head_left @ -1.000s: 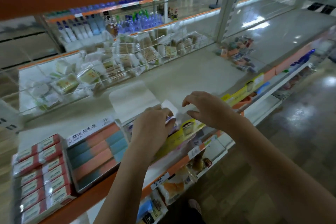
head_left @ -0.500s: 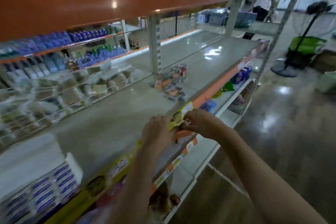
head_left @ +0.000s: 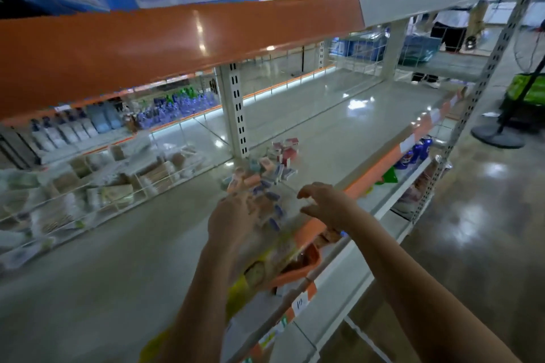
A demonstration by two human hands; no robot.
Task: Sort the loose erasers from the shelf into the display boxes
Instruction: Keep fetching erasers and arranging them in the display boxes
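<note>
Left grip: left hand (head_left: pixel 233 222) reaches over the near end of the eraser pile; blurred, fingers hidden behind its back; cannot tell whether it pinches anything.
Right grip: right hand (head_left: pixel 327 205) hovers above the shelf's front edge just right of the pile, fingers spread and curved like a claw, thumb apart, nothing in it.
Why so held (judgement): both hands flank the near erasers, likely to gather several at once rather than one by one.
Task item: loose erasers (head_left: pixel 265 177) lie in a scattered heap on the grey shelf (head_left: pixel 118 244), beside the white slotted upright (head_left: pixel 237 115).
Heap axis: the heap runs from the hands away toward the upright.
Piece orientation: small sleeved blocks, red, blue and peach; long axes point many ways, no common heading; some on edge, some flat. Detail is soft.
Display boxes: not visible here; carrying direction unknown.
Surroundings: wire-fenced bay of packets (head_left: pixel 88 186) at left; orange price rail (head_left: pixel 374 171) along the front edge; yellow packaging (head_left: pixel 256 271) below the wrists.
Progress (judgement): early, since the heap looks largely unsorted.
</note>
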